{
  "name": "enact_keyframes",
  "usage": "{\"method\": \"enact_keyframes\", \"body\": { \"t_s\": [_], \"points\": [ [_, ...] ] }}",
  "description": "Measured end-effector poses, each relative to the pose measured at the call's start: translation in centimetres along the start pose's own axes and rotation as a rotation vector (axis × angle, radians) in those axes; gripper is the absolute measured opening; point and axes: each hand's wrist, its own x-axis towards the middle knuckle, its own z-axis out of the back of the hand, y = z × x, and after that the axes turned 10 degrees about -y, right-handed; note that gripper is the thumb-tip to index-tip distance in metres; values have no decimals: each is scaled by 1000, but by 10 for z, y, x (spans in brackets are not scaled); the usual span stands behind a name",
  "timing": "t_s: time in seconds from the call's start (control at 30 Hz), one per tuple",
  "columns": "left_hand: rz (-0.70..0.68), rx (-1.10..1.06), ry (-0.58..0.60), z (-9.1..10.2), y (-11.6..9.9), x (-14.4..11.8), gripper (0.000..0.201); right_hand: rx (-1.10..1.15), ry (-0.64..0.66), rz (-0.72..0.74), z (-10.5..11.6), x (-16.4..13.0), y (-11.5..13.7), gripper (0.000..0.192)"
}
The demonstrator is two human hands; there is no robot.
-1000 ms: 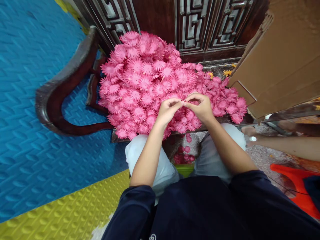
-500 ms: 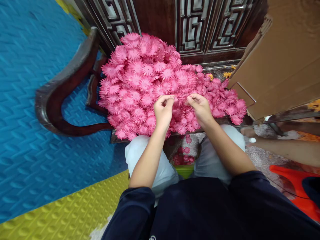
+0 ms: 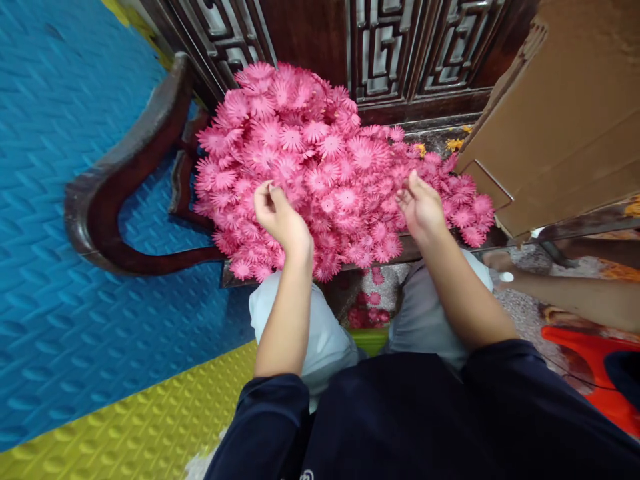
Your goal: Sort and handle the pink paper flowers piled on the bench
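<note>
A large heap of pink artificial flower heads, with thin spiky petals, lies on the dark wooden bench before me. My left hand hovers over the left-middle part of the heap, its thumb and forefinger brought together. Whatever may be between those fingertips blends into the pink and cannot be made out. Farther right, over the heap's thinner side, my right hand is half curled, its thumb and fingers apart and nothing visible in them. Blur softens both hands slightly.
A curved wooden armrest bounds the bench on the left, and a cardboard box stands on the right. Carved panels rise behind. Fallen pink flowers lie on the floor between my knees. Another person's leg is at right.
My hands have moved apart from close together over the heap's middle: the left went left, the right went right and its fingers loosened. The view shifted slightly.
</note>
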Motion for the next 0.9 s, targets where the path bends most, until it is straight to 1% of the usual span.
{"method": "enact_keyframes", "body": {
  "t_s": [0.07, 0.13, 0.23, 0.3, 0.37, 0.4, 0.5, 0.53, 0.6, 0.67, 0.73, 0.8, 0.9],
  "points": [
    [-66, 11, 90, 3, -1, 7, 11, -9, -16, -8, 6, 6, 5, 36],
    [-109, 32, 208, 4, -2, 4, 12, 24, -17, -50, 4, 5, 7, 35],
    [-95, 46, 364, 0, -5, -11, 18, 89, 37, -108, -6, -1, 2, 34],
    [-85, 48, 427, -2, -7, -19, 21, 99, 88, -123, -13, -6, -2, 34],
    [-86, 63, 464, -3, -8, -23, 21, 65, 113, -104, -17, -9, -4, 36],
    [-83, 73, 477, -3, -9, -24, 20, 36, 103, -78, -19, -11, -4, 37],
    [-50, 92, 528, -2, -9, -25, 15, -63, 21, 77, -22, -17, 1, 36],
    [-42, 93, 538, -2, -8, -26, 13, -94, 12, 129, -23, -20, 3, 35],
    [-45, 93, 552, -3, -8, -30, 9, -138, 73, 173, -26, -26, 6, 31],
    [-68, 102, 578, -3, -7, -35, 7, -146, 192, 135, -30, -33, 8, 32],
    [-98, 122, 611, -4, -7, -40, 6, -120, 273, 85, -33, -37, 6, 34],
    [-133, 145, 626, -4, -7, -43, 6, -91, 287, 67, -36, -39, 4, 35],
    [-180, 161, 650, -4, -5, -44, 5, -82, 271, 50, -36, -40, 2, 34]
  ]
}}
